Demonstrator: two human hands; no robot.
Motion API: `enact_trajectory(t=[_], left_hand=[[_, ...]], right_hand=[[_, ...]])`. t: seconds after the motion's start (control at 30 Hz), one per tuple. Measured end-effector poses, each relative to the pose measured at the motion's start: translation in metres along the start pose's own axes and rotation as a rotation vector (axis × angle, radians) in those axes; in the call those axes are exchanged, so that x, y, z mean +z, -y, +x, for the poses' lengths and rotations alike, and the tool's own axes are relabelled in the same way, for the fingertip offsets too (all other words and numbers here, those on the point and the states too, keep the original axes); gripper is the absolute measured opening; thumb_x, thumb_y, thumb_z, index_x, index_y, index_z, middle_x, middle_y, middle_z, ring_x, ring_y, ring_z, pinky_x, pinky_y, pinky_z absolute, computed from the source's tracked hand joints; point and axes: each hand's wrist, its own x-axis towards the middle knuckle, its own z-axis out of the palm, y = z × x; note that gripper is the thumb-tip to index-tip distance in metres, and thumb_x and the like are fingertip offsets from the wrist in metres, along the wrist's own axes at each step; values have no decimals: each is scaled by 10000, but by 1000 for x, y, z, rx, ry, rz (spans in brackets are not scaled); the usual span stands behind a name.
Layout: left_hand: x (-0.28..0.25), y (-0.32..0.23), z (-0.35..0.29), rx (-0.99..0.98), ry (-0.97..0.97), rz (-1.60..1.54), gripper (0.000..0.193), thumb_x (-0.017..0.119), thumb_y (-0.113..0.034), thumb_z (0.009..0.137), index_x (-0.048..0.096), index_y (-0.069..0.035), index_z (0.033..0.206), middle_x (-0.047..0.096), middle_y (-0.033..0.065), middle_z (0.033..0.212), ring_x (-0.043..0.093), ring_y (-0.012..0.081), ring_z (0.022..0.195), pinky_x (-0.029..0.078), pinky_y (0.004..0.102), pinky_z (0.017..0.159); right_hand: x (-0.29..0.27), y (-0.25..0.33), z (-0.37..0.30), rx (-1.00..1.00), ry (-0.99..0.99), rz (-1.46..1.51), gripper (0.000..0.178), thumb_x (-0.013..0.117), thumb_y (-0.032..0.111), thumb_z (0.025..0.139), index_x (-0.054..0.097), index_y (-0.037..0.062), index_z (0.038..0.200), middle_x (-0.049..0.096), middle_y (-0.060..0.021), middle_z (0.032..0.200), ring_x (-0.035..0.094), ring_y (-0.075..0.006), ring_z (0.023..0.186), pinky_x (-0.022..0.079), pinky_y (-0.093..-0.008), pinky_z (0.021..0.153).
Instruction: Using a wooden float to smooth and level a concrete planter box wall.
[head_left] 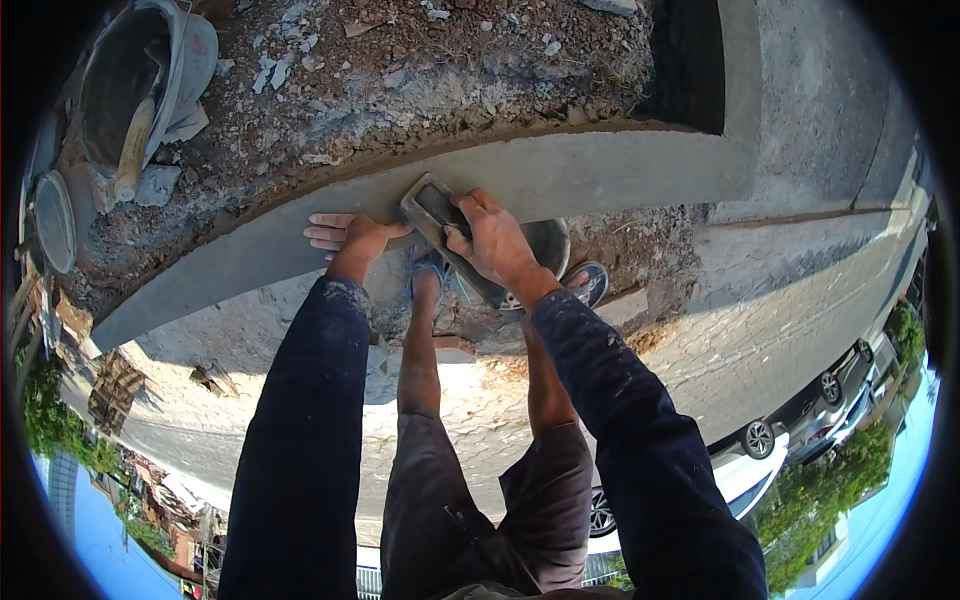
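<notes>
My right hand (494,242) is closed around the handle of a dark, cement-stained plastering float (426,203). The float lies across a long strip of smooth grey mortar (620,172) that tops a low wall. My left hand (352,240) is open just left of it, fingers stretched out over the mortar and thumb pointing at the float; whether the thumb touches it I cannot tell. Behind the right hand, between my feet, a dark basin (548,246) is partly hidden by the hand and float.
At the far left stands a bucket (105,95) with a wooden-handled tool (134,150) leaning in it. A second round container (55,222) is below it. Rubble and soil (400,75) lie beyond the wall. Paving (790,290) stretches right toward parked cars (760,440).
</notes>
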Motion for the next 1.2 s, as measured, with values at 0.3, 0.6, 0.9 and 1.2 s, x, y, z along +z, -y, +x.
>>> enact_trajectory(t=[0.3,0.6,0.9,1.2], left_hand=[[8,-26,-12,-117,2,41,1039,891,-510,625,483,145,1320,503,363,1324,451,440,1301,326,456,1086],[9,-54,-44,-92,-60,-22,863,883,-433,665,560,82,1277,602,257,1285,566,363,1219,416,380,1032],[-6,-34,-39,-46,-95,-82,736,882,-360,681,608,57,1223,653,219,1218,606,340,1162,440,378,1005],[-1,-41,-37,-31,-16,-43,715,871,-359,699,606,29,1238,654,203,1222,606,337,1152,440,388,1000]], right_hand=[[-163,-49,141,111,519,-644,485,626,345,874,638,64,1269,647,-219,1160,640,-334,1068,495,-402,940],[-145,-40,154,235,822,-567,430,594,322,902,640,112,1275,523,-163,1342,507,-339,1242,411,-420,1031],[-203,-153,160,-396,1060,-917,208,549,171,860,730,73,886,679,-145,881,653,-306,912,512,-435,802],[-82,8,165,-171,675,-317,364,586,291,863,700,-47,933,700,-196,1006,689,-343,819,542,-429,772]])
